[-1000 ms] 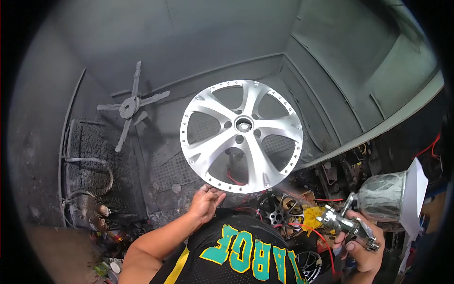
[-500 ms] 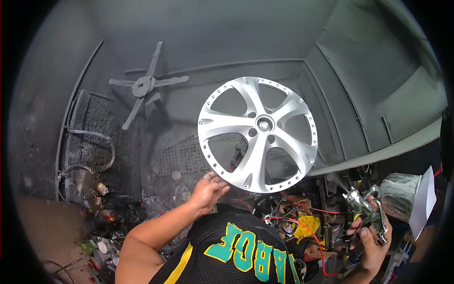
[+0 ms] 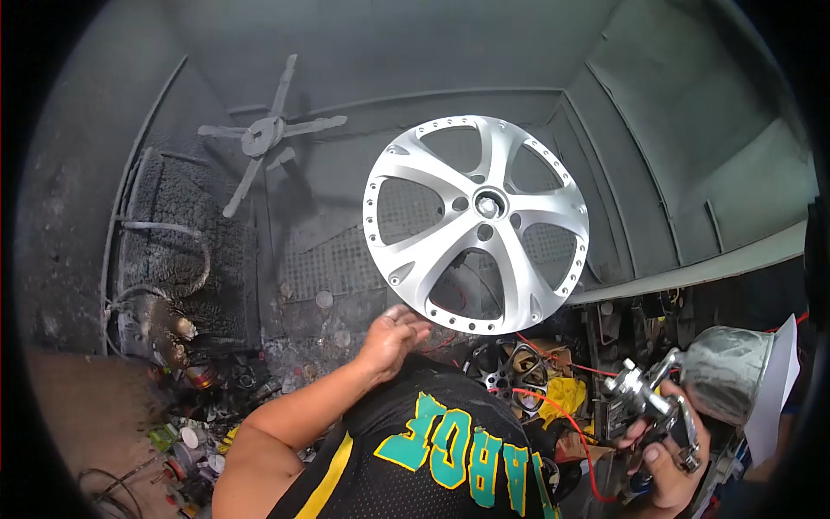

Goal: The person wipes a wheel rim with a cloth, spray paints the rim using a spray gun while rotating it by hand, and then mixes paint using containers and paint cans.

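A silver five-spoke wheel face [image 3: 510,251] with small holes around its rim stands in front of me, raised above the floor. My left hand [image 3: 393,346] is at its lower left edge, fingers stretched toward the rim; whether they touch it I cannot tell. That hand grips nothing. On the right, my right hand [image 3: 670,458] is wrapped round a metal spray gun [image 3: 644,394] whose nozzle points up and left toward the wheel. A paint-smeared cup [image 3: 726,372] is attached to the gun, with a white sheet [image 3: 778,389] at its far end. No mist shows now.
Grey-coated booth walls [image 3: 432,52] surround the wheel. A cross-shaped stand [image 3: 264,137] is at the left, above a crusted panel [image 3: 186,251]. A red hose [image 3: 575,432] runs below among another wheel [image 3: 493,376], yellow cloth [image 3: 562,398] and clutter.
The wheel has turned, so its spokes sit at different angles. The spray mist at the nozzle is gone. My right hand and the gun have shifted slightly left and down.
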`<state>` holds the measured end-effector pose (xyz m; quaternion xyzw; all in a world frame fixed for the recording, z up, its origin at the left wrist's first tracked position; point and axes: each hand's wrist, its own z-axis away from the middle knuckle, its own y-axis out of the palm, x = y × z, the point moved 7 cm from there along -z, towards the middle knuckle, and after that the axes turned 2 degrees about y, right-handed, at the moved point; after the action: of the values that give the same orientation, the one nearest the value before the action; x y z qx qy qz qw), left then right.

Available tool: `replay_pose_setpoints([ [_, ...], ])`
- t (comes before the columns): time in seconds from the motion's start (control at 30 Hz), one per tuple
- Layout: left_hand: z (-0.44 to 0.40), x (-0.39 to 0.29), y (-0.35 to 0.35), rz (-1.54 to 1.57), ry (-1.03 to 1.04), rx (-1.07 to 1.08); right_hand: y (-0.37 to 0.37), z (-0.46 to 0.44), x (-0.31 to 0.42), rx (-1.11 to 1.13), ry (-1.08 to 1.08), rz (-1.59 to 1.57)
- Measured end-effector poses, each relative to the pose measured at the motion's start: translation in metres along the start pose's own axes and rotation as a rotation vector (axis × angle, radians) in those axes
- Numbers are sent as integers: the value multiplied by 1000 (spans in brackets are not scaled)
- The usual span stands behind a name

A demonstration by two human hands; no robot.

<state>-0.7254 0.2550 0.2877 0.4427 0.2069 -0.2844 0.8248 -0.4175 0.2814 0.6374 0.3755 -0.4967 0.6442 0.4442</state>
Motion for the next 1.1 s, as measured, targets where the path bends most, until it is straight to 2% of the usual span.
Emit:
replay_pose_setpoints([
  [0.03,-2,-7,-7,28,85,-54,-1,-4,2,-22,-15,1],
  [0.1,1,-18,-2,11,109,-47,-8,-4,-1,-13,-21,22],
  [0.17,8,-16,8,-70,-31,-11,-15,4,-13,46,61,55],
  [0.2,14,-18,15,-71,-34,-9,-15,12,-14,41,108,26],
  [0.23,21,-16,26,-123,-54,40,-13,15,-15,99,93,-10],
  [0.3,24,-9,36,-175,-77,93,-10,18,-8,413,173,3],
  [0.37,24,3,52,-254,-126,251,-13,17,-7,403,193,11],
  [0.43,22,15,58,-230,-168,285,-14,19,-7,390,210,18],
  [0.5,21,30,65,-293,-287,403,-16,17,-4,242,135,22],
  [0.53,20,31,64,-314,-295,406,-28,18,-13,-15,60,33],
  [0.57,18,31,64,-317,-298,410,-29,18,-14,-21,61,32],
  [0.67,10,19,43,-119,-226,123,-32,17,-10,-77,7,85],
  [0.7,8,18,39,-126,-232,128,-35,18,-13,-86,11,82],
  [0.77,2,4,21,-53,-78,19,-41,20,-22,-27,29,78],
  [0.83,-1,-7,10,-56,-35,-15,-52,24,-24,4,58,57],
  [0.9,-5,-25,1,-27,91,-90,-50,29,-24,272,131,96],
  [1.1,-2,-38,14,-17,50,-80,-55,36,-43,74,160,71],
])
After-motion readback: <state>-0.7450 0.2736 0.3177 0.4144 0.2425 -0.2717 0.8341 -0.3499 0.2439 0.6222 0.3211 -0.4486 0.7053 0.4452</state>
